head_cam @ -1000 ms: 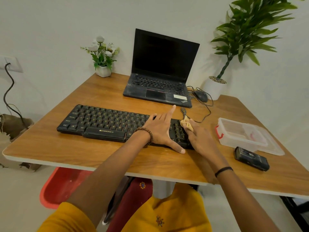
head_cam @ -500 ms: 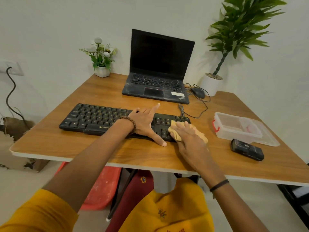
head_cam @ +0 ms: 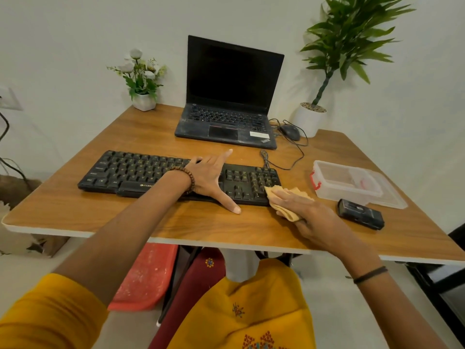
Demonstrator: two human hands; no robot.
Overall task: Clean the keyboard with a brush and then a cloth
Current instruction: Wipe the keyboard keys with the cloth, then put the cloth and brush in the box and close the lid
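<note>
While the left hand (head_cam: pixel 210 177) is lying flat with its fingers spread across the middle of the black keyboard (head_cam: pixel 130 170), its thumb is resting on the wooden surface (head_cam: pixel 176 222) in front. The right hand (head_cam: pixel 312 217) is gripping a bunched tan cloth (head_cam: pixel 281 196), pressing it against the keyboard's near right corner. A clear plastic box (head_cam: pixel 352 182) is sitting to the right, and a laptop (head_cam: pixel 226 96) is standing open behind.

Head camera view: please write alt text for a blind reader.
The right hand holds a yellow cloth against the right end of a black keyboard, while the left hand rests flat on its middle. An open laptop stands behind on the desk.
</note>
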